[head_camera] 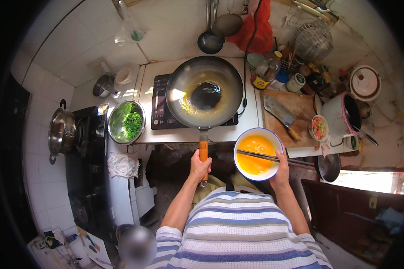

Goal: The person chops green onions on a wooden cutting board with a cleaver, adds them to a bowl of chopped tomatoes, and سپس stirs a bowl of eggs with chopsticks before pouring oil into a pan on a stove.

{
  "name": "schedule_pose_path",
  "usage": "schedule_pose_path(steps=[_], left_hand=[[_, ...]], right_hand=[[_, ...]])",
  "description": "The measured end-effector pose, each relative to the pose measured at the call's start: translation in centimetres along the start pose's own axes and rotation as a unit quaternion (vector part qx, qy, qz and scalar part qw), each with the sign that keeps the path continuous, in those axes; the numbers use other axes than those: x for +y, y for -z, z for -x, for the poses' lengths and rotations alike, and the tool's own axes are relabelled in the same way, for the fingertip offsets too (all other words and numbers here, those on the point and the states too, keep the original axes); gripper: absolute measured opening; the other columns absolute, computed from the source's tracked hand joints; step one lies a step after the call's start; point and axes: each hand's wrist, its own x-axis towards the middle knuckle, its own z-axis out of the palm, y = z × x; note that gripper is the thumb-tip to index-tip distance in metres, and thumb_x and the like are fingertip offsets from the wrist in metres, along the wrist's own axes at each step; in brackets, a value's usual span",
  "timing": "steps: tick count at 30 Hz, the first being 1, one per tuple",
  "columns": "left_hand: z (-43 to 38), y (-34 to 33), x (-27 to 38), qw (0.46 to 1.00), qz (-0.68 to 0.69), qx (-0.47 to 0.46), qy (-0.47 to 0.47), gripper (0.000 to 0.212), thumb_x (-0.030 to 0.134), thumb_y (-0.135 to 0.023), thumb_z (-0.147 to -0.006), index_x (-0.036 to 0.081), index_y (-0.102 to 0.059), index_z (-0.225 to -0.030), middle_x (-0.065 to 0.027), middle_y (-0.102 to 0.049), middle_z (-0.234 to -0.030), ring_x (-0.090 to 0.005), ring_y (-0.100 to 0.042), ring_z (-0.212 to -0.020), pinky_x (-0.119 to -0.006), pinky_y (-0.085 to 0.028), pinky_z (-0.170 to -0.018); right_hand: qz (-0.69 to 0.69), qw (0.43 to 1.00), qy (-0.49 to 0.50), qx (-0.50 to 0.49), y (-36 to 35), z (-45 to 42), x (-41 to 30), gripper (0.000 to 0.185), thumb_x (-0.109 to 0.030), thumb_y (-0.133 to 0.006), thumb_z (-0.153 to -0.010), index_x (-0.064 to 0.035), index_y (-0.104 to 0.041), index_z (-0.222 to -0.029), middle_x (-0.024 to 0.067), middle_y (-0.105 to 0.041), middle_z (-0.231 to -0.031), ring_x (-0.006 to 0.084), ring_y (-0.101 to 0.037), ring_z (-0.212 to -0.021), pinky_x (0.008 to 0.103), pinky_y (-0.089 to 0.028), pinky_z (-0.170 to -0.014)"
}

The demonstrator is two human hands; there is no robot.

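Note:
My left hand [200,166] is closed around the orange handle of a wok [229,101], which rests on a black induction cooktop [159,114]. Oil shines in the bottom of the wok. To the right of the handle, my right hand [280,169] grips the rim of a white bowl with a blue edge [239,141]. The bowl holds beaten egg [256,164] and is held in front of the counter edge. A pair of dark chopsticks [298,163] lies across the bowl under my right thumb, with one end over the egg.
Left of the cooktop stands a metal bowl of chopped greens [132,125]. At right, a cleaver [278,109] lies on a wooden cutting board [299,101], beside a small bowl of chopped red and green food [319,127]. Bottles and jars stand behind. A ladle [210,42] hangs above the wok.

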Motion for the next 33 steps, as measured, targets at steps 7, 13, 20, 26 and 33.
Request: schedule_pose_path(steps=[7, 13, 20, 26, 33], left_hand=[[-0.9, 2.1, 1.3, 0.994, -0.106, 0.031, 0.003, 0.021, 0.003, -0.06, -0.074, 0.004, -0.046, -0.09, -0.004, -0.052, -0.057, -0.0116, -0.049, -0.039, -0.026, -0.041, -0.037], [0.0, 3.6, 4.9, 0.993, -0.112, 0.024, 0.04, 0.024, 0.001, -0.059, -0.074, 0.004, -0.047, -0.094, -0.0042, -0.052, -0.056, -0.0124, -0.049, -0.038, -0.026, -0.041, -0.035], [0.9, 5.3, 7.7, 0.992, -0.102, -0.008, 0.068, 0.025, -0.001, -0.06, -0.075, 0.004, -0.046, -0.094, -0.0038, -0.05, -0.057, -0.0124, -0.048, -0.037, -0.025, -0.04, -0.035], [1.0, 1.5, 4.1, 0.997, -0.044, 0.026, 0.052, 0.021, -0.001, -0.06, -0.077, 0.004, -0.046, -0.091, -0.0037, -0.05, -0.058, -0.0117, -0.047, -0.039, -0.024, -0.039, -0.037], [-0.2, 1.8, 2.9, 0.998, -0.059, 0.02, 0.033, 0.022, 0.002, -0.059, -0.075, 0.004, -0.047, -0.093, -0.0032, -0.051, -0.058, -0.0109, -0.048, -0.04, -0.025, -0.04, -0.037]], right_hand=[[0.004, 1.0, -0.006, 0.012, 0.1, 0.3, 0.0, 0.046, -0.022, -0.039, -0.091, -0.005, -0.038, -0.134, 0.0134, -0.049, -0.127, 0.0238, -0.047, -0.12, 0.0354, -0.036, -0.102], [-0.012, 1.0, -0.011, 0.016, 0.5, 0.2, 0.4, 0.046, -0.022, -0.04, -0.091, -0.006, -0.038, -0.135, 0.0131, -0.049, -0.127, 0.0234, -0.047, -0.12, 0.0354, -0.037, -0.102], [-0.019, 1.0, -0.021, 0.014, 0.9, -0.2, 0.6, 0.046, -0.022, -0.04, -0.091, -0.0067, -0.037, -0.135, 0.013, -0.048, -0.128, 0.0237, -0.047, -0.119, 0.0358, -0.038, -0.102], [-0.028, 0.999, -0.032, 0.029, 0.0, -0.2, 0.0, 0.047, -0.019, -0.037, -0.091, -0.0049, -0.039, -0.136, 0.0139, -0.048, -0.128, 0.0233, -0.046, -0.12, 0.033, -0.034, -0.103], [-0.002, 1.0, -0.008, 0.02, -0.7, -0.6, 0.3, 0.047, -0.021, -0.04, -0.091, -0.0047, -0.038, -0.135, 0.0129, -0.048, -0.128, 0.0236, -0.047, -0.119, 0.0346, -0.036, -0.102]])
